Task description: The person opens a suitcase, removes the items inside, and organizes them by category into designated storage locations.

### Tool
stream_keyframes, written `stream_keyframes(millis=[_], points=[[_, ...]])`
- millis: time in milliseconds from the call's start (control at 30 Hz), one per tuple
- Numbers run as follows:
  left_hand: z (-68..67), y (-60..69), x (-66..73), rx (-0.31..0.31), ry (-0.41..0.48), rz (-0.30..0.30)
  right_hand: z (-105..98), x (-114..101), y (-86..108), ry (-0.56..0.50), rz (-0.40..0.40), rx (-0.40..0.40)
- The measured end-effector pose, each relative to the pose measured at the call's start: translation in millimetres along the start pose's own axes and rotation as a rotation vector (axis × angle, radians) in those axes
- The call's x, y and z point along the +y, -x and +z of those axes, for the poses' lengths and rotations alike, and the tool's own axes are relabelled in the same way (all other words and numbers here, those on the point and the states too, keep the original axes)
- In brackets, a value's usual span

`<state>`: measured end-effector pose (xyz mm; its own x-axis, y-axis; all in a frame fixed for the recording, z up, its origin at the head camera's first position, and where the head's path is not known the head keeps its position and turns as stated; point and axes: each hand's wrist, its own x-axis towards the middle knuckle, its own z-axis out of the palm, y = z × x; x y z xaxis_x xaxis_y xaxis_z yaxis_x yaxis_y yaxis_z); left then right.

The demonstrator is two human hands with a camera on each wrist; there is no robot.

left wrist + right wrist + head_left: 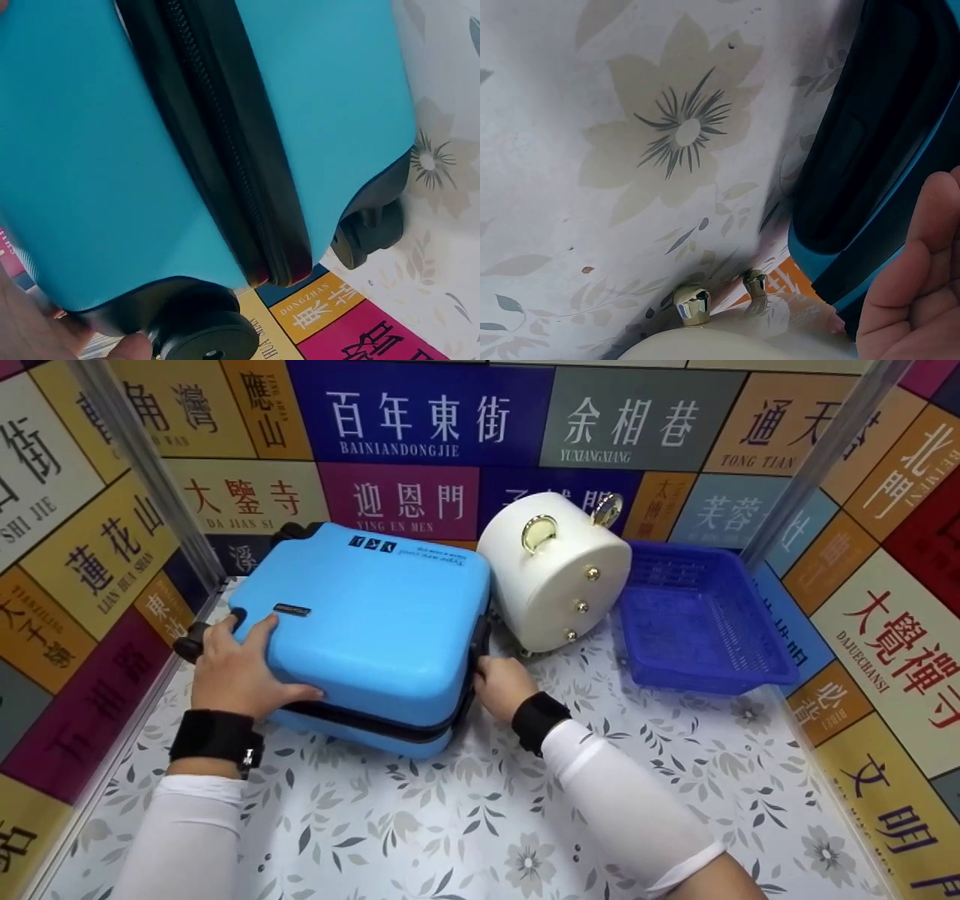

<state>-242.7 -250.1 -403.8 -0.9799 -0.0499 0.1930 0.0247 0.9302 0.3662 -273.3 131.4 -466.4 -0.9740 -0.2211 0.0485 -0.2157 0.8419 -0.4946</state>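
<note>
Floral counter (420, 825): suitcase (367, 622) lies roughly 9-to-3 lengthwise, left hand (240, 667) spread at 8 o'clock, right hand (505, 687) at 4, pinch unclear.

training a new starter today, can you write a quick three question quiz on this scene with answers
1. True or false: in the head view, the white bag with gold studs sits between the light-blue suitcase and the dark blue plastic basket.
2. Which hand is nearer the basket?
3. Fill in: the suitcase wheels are ____ in colour.

Key: 1. True. 2. The right hand. 3. Black.
</note>
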Motion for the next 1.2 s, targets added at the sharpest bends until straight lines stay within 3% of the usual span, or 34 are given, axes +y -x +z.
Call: stream_keyframes(millis=[200,433,600,900,1033,1200], points=[[-0.6,-2.0,-9.9,-0.052,0.049,-0.009,-1,1,0.3,-0.019,0.011,-0.002],[5.9,2.7,-12.9,0.027,-0.001,-0.011,-1,2,2.7,0.013,-0.037,0.028],[6.8,7.1,-12.0,0.046,0.005,-0.036,0,1,5.9,0.02,-0.06,0.024],[-1.5,-2.6,-28.9,-0.015,0.083,0.031,2,-3,4.9,0.001,-0.072,0.016],[0.4,-2.5,-30.3,0.041,0.013,0.037,2,-2,2.0,0.022,-0.082,0.023],[7.1,3.4,-20.7,0.098,-0.036,0.005,0,1,-3.2,0.025,-0.064,0.039]])
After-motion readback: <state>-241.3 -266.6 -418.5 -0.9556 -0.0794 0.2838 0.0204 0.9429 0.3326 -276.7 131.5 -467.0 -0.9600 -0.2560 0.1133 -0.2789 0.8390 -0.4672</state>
